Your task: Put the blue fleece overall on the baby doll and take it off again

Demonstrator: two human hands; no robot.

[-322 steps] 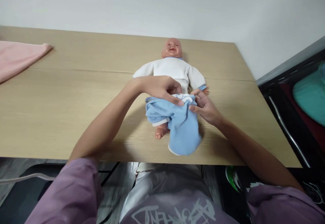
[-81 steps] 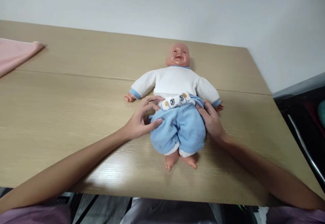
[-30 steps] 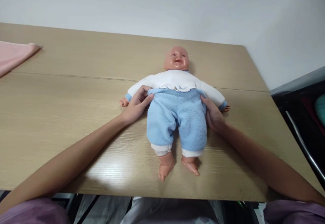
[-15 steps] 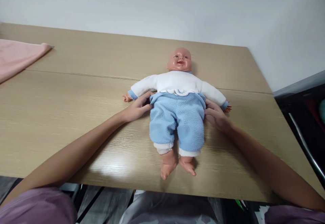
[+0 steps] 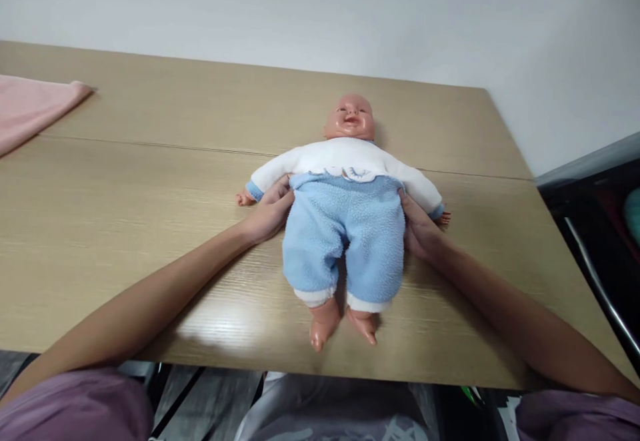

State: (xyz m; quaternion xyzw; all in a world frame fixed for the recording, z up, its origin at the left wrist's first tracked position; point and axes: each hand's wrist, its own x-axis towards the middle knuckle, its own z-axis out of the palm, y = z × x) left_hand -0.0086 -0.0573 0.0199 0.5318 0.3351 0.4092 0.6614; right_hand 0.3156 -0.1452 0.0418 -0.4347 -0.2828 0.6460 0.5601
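Observation:
A baby doll [image 5: 350, 154] lies on its back on the wooden table, head toward the wall and bare feet toward me. It wears a white top with blue cuffs and fluffy light-blue trousers [image 5: 345, 228] with white hems. At the waist on the left side, my left hand [image 5: 273, 211] grips the trousers' edge, thumb in front and some fingertips hidden behind the cloth. On the opposite side my right hand [image 5: 417, 224] is closed on the waistband, its fingers partly covered by the fabric. The doll's arms stretch outward above my hands.
A pink cloth [image 5: 35, 108] lies at the table's far left. The table [image 5: 150, 208] has a seam running across it and meets a pale wall behind. Dark furniture with a metal bar [image 5: 595, 274] stands beyond the right edge.
The trousers' waistband has been drawn slightly upward at the doll's waist, with both hands still at its sides. The doll appears shifted a little left in view.

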